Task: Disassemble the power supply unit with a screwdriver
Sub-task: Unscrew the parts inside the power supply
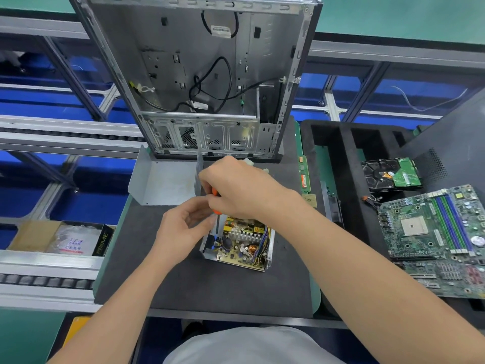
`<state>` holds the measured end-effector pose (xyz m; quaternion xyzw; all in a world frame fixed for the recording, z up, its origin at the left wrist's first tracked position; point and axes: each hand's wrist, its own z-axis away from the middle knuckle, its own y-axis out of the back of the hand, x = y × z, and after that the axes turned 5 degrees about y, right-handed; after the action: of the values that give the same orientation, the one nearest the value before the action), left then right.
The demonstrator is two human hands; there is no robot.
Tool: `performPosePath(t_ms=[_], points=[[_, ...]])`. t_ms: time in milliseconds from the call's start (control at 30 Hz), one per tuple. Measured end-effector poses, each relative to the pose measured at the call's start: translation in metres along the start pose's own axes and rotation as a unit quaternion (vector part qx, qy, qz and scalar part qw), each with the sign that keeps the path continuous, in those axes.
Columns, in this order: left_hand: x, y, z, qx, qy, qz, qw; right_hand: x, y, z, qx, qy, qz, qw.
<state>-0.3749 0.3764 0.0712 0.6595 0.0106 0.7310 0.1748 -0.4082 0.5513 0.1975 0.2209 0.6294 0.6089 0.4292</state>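
The power supply unit [241, 246] lies open on the dark mat [210, 285], its circuit board, heat sink and copper coil exposed. Its bent metal cover [162, 179] lies apart at the mat's far left. My right hand [241, 190] grips the orange handle of a screwdriver [217, 219], whose shaft points down into the unit's near-left corner. My left hand [183, 227] hovers beside the shaft with fingers loosely curled, fingertips close to it; whether they touch it is unclear.
An emptied computer case [204, 74] stands upright behind the mat. To the right, a black foam tray [341, 164] holds a hard drive [391, 174], and a motherboard [433, 232] lies nearby. A cardboard box [60, 237] with bagged parts sits left by the conveyor rails.
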Motion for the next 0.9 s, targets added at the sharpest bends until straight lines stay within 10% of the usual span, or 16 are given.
performPosePath(t_ms=[900], points=[[0.029,-0.002,-0.024,-0.121,0.115,-0.157,0.973,0.025,-0.017,0.015,0.157,-0.063,-0.199,0.965]])
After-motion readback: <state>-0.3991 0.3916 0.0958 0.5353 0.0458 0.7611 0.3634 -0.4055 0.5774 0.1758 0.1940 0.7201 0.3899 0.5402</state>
